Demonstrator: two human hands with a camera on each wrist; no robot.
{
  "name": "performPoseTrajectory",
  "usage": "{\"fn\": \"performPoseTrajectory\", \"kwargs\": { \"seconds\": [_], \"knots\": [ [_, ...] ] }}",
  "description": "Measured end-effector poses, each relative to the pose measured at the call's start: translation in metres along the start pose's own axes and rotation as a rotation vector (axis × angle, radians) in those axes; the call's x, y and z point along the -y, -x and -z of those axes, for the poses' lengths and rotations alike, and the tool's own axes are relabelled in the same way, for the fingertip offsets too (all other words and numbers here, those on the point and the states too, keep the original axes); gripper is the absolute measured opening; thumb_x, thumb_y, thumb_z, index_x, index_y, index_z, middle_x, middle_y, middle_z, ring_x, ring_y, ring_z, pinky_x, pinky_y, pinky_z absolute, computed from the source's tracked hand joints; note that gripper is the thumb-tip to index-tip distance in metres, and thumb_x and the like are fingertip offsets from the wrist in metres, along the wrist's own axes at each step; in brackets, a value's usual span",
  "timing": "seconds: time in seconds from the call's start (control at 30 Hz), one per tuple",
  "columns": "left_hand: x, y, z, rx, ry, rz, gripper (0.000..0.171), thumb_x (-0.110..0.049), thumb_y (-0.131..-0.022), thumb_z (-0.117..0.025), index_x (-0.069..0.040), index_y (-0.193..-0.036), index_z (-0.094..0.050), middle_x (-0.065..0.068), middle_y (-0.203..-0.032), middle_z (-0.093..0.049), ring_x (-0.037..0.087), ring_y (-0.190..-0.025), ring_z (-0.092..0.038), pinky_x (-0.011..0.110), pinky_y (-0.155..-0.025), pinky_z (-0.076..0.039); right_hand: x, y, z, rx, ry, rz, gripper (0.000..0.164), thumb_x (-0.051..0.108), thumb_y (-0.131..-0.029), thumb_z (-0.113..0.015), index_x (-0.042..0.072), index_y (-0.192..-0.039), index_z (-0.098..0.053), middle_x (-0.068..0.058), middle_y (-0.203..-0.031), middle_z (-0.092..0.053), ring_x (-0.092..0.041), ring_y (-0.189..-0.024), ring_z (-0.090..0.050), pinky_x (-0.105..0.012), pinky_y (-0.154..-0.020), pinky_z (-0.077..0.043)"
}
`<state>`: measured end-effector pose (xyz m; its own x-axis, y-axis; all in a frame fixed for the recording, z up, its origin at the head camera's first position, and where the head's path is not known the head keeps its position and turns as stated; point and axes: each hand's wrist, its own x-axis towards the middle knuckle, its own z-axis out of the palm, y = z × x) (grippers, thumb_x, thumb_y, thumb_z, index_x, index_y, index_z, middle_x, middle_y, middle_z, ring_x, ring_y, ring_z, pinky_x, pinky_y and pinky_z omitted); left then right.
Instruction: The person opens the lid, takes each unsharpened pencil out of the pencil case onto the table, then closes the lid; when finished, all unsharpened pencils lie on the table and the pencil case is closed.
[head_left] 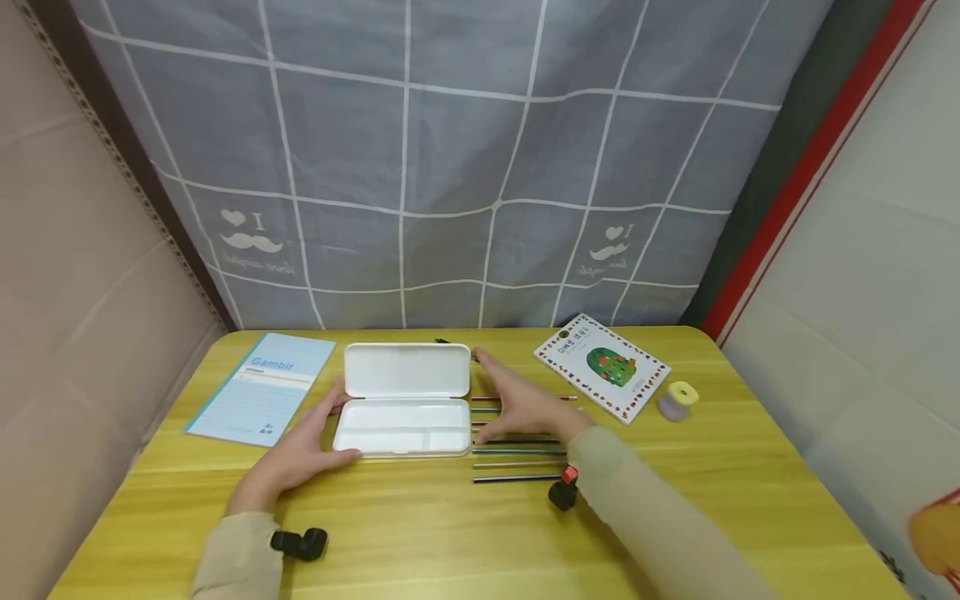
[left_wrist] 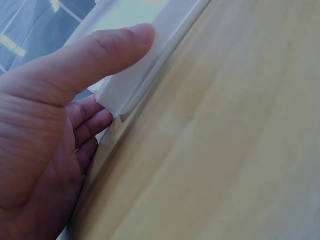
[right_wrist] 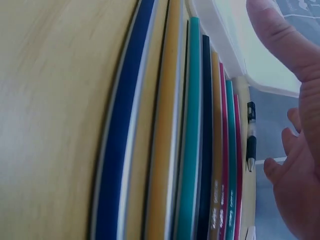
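Note:
A white pencil case [head_left: 402,427] lies on the table with its lid [head_left: 407,371] raised and its divided tray bare inside. My left hand [head_left: 300,446] rests around the case's left front corner, thumb along the front and fingers by the left side. In the left wrist view the straight thumb [left_wrist: 112,52] lies against the white wall, and the other fingers are loosely bent. To the right of the case, my right hand [head_left: 525,404] is spread above several coloured pencils [head_left: 517,479], holding nothing. The right wrist view shows its thumb [right_wrist: 282,37] apart from the fingers, near the lid.
A black pen [right_wrist: 251,135] lies behind the case. Left of it is a light blue notebook [head_left: 262,387]. At the right are a white booklet with a green picture [head_left: 603,367] and a small yellow-topped container [head_left: 677,400]. A grey checked cloth [head_left: 450,167] hangs at the back.

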<state>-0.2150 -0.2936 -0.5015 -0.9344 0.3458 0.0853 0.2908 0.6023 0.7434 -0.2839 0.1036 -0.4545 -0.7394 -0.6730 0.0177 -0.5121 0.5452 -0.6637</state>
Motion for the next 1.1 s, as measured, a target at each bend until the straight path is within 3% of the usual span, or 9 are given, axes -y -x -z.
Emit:
{"fn": "performPoseTrajectory", "kwargs": {
  "seconds": [0.23, 0.47, 0.63, 0.73, 0.83, 0.97, 1.1],
  "knots": [
    [-0.002, -0.001, -0.002, 0.0, -0.012, 0.021, 0.123, -0.044, -0.086, -0.086, -0.009, -0.169, -0.002, 0.018, -0.162, -0.04, 0.048, -0.148, -0.029, 0.072, -0.115, -0.025, 0.003, 0.001, -0.004, -0.021, -0.071, 0.009, 0.141, 0.033, -0.072, -0.099, 0.021, -0.169, 0.002, 0.001, -0.175, -0.005, -0.019, -0.16, -0.009, -0.043, -0.128, -0.016],
    [-0.001, 0.0, -0.002, 0.009, -0.034, 0.065, 0.126, -0.048, -0.086, -0.085, -0.012, -0.169, 0.002, 0.019, -0.163, -0.038, 0.048, -0.149, -0.026, 0.073, -0.116, -0.024, 0.012, 0.011, -0.002, -0.045, -0.125, 0.025, 0.112, 0.028, -0.076, -0.097, 0.024, -0.163, -0.027, 0.004, -0.167, -0.035, -0.022, -0.153, -0.034, -0.048, -0.123, -0.032],
    [-0.003, 0.002, -0.001, 0.006, -0.024, 0.067, 0.126, -0.046, -0.086, -0.086, -0.007, -0.168, 0.001, 0.029, -0.161, -0.035, 0.052, -0.148, -0.027, 0.073, -0.115, -0.025, 0.017, 0.019, -0.006, -0.03, 0.003, 0.193, 0.091, 0.03, -0.084, -0.091, 0.019, -0.16, -0.042, 0.002, -0.161, -0.045, -0.02, -0.148, -0.043, -0.045, -0.12, -0.037],
    [-0.002, 0.002, -0.002, 0.001, 0.022, 0.049, 0.127, -0.042, -0.086, -0.087, -0.014, -0.169, 0.006, 0.03, -0.16, -0.034, 0.052, -0.146, -0.03, 0.073, -0.114, -0.025, 0.018, 0.023, -0.011, 0.003, 0.099, 0.259, 0.073, 0.036, -0.088, -0.086, 0.02, -0.152, -0.055, -0.002, -0.158, -0.05, -0.02, -0.147, -0.045, -0.044, -0.12, -0.039],
    [0.0, 0.001, -0.003, 0.001, 0.06, 0.029, 0.127, -0.04, -0.086, -0.087, -0.022, -0.169, 0.008, 0.027, -0.159, -0.036, 0.049, -0.145, -0.034, 0.072, -0.115, -0.026, 0.019, 0.029, -0.015, 0.043, 0.155, 0.256, 0.062, 0.043, -0.092, -0.08, 0.024, -0.148, -0.061, -0.003, -0.16, -0.049, -0.021, -0.149, -0.042, -0.046, -0.12, -0.038],
    [0.0, 0.0, -0.004, -0.002, 0.006, 0.005, 0.116, -0.044, -0.086, -0.086, -0.021, -0.17, -0.008, 0.024, -0.162, -0.035, 0.048, -0.146, -0.032, 0.072, -0.113, -0.028, 0.018, 0.033, -0.02, 0.062, 0.231, 0.259, 0.06, 0.051, -0.096, -0.074, 0.024, -0.148, -0.061, -0.001, -0.163, -0.044, -0.022, -0.152, -0.038, -0.045, -0.121, -0.036],
    [-0.003, 0.002, -0.003, 0.007, -0.065, 0.01, 0.1, -0.047, -0.09, -0.081, -0.015, -0.167, -0.026, 0.023, -0.167, -0.029, 0.05, -0.148, -0.025, 0.075, -0.112, -0.026, 0.017, 0.034, -0.023, 0.063, 0.277, 0.29, 0.057, 0.048, -0.098, -0.072, 0.022, -0.147, -0.062, -0.002, -0.163, -0.044, -0.024, -0.152, -0.037, -0.043, -0.122, -0.035]
  ]
}}
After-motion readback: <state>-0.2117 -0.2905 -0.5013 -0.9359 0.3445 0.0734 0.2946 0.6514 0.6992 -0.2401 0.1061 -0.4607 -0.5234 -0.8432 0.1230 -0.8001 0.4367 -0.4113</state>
